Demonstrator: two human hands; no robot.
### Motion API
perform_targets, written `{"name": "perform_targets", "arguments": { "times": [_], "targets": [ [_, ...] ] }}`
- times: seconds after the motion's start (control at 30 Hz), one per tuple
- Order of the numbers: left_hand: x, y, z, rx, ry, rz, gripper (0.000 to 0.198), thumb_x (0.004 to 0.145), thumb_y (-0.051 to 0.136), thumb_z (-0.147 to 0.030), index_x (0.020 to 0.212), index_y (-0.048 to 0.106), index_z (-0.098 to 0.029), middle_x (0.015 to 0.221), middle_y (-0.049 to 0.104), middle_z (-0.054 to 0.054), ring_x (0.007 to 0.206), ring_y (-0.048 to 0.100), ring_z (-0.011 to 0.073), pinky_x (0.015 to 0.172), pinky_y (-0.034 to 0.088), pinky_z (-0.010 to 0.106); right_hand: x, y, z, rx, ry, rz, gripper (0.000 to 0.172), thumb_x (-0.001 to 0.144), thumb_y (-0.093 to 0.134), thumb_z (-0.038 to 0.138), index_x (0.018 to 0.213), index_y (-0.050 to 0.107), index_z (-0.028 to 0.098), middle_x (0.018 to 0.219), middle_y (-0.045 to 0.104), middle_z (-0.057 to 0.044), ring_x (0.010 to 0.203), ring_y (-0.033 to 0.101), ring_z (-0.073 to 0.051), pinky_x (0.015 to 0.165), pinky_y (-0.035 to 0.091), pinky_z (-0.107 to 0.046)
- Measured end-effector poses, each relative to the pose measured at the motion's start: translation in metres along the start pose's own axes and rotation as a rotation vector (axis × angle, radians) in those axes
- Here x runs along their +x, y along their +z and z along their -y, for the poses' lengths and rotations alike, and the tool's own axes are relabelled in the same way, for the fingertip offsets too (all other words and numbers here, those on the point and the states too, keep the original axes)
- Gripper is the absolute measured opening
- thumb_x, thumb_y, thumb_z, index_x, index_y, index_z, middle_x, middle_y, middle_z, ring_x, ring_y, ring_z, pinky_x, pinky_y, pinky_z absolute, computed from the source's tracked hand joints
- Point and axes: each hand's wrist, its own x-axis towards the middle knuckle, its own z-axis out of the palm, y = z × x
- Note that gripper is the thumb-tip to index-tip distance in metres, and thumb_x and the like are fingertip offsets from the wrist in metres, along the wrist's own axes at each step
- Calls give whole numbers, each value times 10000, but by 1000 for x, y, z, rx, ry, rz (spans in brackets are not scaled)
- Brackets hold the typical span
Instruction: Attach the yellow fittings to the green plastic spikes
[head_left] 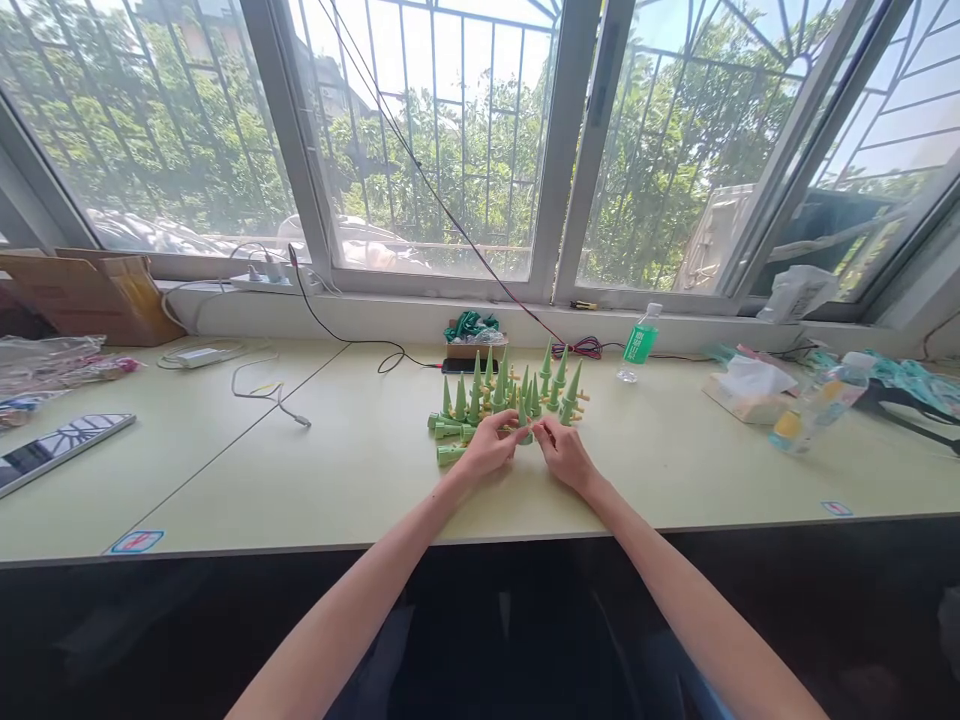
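My left hand (493, 444) is closed on a small green cone-shaped piece (524, 418) that stands point up at the table's middle. My right hand (562, 450) meets it from the other side, its fingers pinched together at the cone's edge; whatever sits between those fingertips is too small to make out. Behind both hands stand several more green cones (475, 392), some with yellowish pegs (583, 396) sticking out sideways. Left of my left hand, several green cylindrical pieces (450, 455) lie on their sides.
Behind the cones are a dark phone (470, 366) and a small box of green material (475, 330). A green-labelled bottle (640, 343) stands to the right, with a tissue box (750, 385) and another bottle (821, 405) beyond. A cable (274, 395) and a tablet-like device (64, 450) lie left.
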Motion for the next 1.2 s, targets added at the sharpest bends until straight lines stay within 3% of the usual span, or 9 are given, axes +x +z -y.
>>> {"name": "perform_targets", "arguments": {
  "times": [0.3, 0.43, 0.53, 0.63, 0.8, 1.03, 1.2],
  "targets": [
    [0, 0, -4, -13, -15, -83, 430, 794, 648, -538, 1001, 572, -169, 921, 622, 45, 458, 465, 42, 422, 369, 196, 0, 0, -3, -31, -40, -60, 308, 997, 365, 385, 753, 440, 212, 615, 431, 35, 542, 357, -123, 546, 302, -246],
    [0, -1, -8, -63, -55, -106, 446, 853, 540, -595, 798, 560, -153, 701, 599, 13, 412, 455, 57, 391, 344, 197, 0, -2, -3, -18, -46, -138, 308, 1002, 356, 388, 757, 429, 215, 615, 426, 33, 545, 361, -127, 561, 313, -245],
    [1, -1, -7, -117, -104, -11, 597, 884, 426, -654, 602, 541, -141, 499, 488, 2, 379, 434, 78, 363, 293, 206, 0, -3, 1, 6, -86, -120, 299, 1004, 358, 364, 752, 416, 215, 630, 439, 30, 557, 386, -124, 574, 322, -240],
    [1, -2, -2, -136, -177, 68, 702, 873, 377, -705, 524, 562, -125, 487, 513, 38, 367, 428, 82, 356, 276, 218, -1, -5, 4, 28, -134, -71, 303, 1004, 363, 350, 740, 415, 212, 637, 436, 31, 563, 392, -118, 577, 330, -235],
    [2, -4, 4, -119, -226, 84, 701, 842, 423, -722, 544, 619, -119, 486, 555, 52, 377, 436, 82, 383, 298, 216, -1, -5, 4, 32, -141, -48, 319, 1004, 353, 366, 742, 443, 208, 639, 464, 22, 565, 417, -119, 579, 352, -239],
    [-1, -5, -5, -94, -251, 75, 676, 819, 472, -717, 622, 686, -108, 487, 541, 44, 410, 453, 93, 401, 335, 218, -2, -4, 1, 58, -105, -44, 326, 999, 366, 381, 727, 436, 215, 610, 467, 28, 534, 413, -117, 559, 351, -240],
    [-3, -6, -6, -67, -194, 100, 561, 800, 556, -669, 728, 659, -122, 491, 506, 0, 416, 447, 88, 411, 339, 211, -3, -4, 0, 42, -79, -48, 336, 999, 358, 397, 724, 426, 216, 596, 477, 26, 528, 421, -120, 559, 353, -247]
  ]
}}
